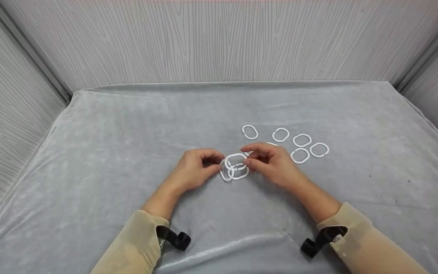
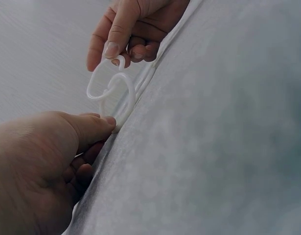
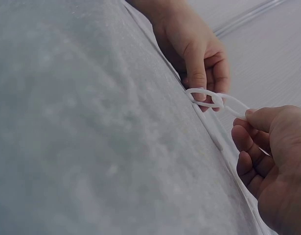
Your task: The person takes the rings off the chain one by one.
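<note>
Between finger and thumb, my left hand (image 1: 198, 170) pinches a white oval plastic curtain ring (image 1: 227, 180) by its left side. My right hand (image 1: 275, 164) pinches a second white curtain ring (image 1: 235, 154) at its right end, with the index finger raised. That ring has a small gap in it, plain in the left wrist view beside the right fingertips. The two held rings are looped through each other, as the right wrist view shows at their crossing (image 3: 218, 101). A third white ring (image 1: 240, 177) overlaps them from below in the head view.
Several loose white rings (image 1: 319, 144) lie on the grey cloth-covered table (image 1: 146, 125), behind and to the right of my right hand. One (image 1: 271, 143) is partly hidden by that hand. A wood-grain panel (image 1: 219, 42) stands behind the table. Black straps (image 1: 323, 236) sit on both wrists.
</note>
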`<state>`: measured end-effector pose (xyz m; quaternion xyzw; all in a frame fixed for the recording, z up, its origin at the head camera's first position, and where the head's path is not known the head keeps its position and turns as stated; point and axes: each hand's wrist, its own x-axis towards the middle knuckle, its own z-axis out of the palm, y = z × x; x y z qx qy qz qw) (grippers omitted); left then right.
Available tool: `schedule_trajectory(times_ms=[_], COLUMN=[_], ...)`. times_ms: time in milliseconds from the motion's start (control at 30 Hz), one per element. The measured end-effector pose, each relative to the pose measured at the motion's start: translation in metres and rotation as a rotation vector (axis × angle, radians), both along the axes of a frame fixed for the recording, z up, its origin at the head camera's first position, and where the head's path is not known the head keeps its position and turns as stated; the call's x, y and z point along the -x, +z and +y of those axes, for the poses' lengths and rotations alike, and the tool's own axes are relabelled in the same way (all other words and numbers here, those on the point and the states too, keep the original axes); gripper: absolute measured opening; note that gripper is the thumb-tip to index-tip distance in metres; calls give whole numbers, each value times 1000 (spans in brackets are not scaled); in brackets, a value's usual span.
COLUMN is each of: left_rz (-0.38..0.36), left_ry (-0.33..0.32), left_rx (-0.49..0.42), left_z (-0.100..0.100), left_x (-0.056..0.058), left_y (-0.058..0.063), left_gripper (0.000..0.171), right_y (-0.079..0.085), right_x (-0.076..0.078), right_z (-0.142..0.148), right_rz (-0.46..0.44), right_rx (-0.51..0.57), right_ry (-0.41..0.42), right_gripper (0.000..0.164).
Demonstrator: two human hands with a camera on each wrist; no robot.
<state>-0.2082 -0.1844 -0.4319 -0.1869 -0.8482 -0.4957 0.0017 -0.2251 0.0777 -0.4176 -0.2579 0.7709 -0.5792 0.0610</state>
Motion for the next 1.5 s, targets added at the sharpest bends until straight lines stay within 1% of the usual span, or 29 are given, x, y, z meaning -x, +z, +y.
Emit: schedule_trajectory(times_ms=[233,333,433,633,767,867,1167,1367,1500], left_rz=[-14,-11,-4,14,21,10,-74,-82,-94], left_ry=[13,21,25,13,-2,-15,-42,-55,-58], left_rx=[-15,-14,-32,-90,-107,-126,-187,-199,-201], left_z=[1,2,3,3,3,4,5,4,4], left_x=[0,0,0,1,2,1,-2,-1,-2], left_y=[3,3,4,5,5,6,7,8,7], left_gripper=[16,13,10,8,8,9,12,13,14], right_y=[1,1,0,2,3,3,2,2,1], right_x=[0,0,0,1,0,0,-2,-2,-2], right_z=[1,2,2,2,1,1,2,0,0], right_rz=[-7,-5,3,19,29,31,6,-8,0], right_rx=[-4,-2,4,23,36,43,46,50,50], right_ry=[2,4,11,28,31,32,21,18,20], right_gripper=[31,31,31,31,30,29,25,24,22])
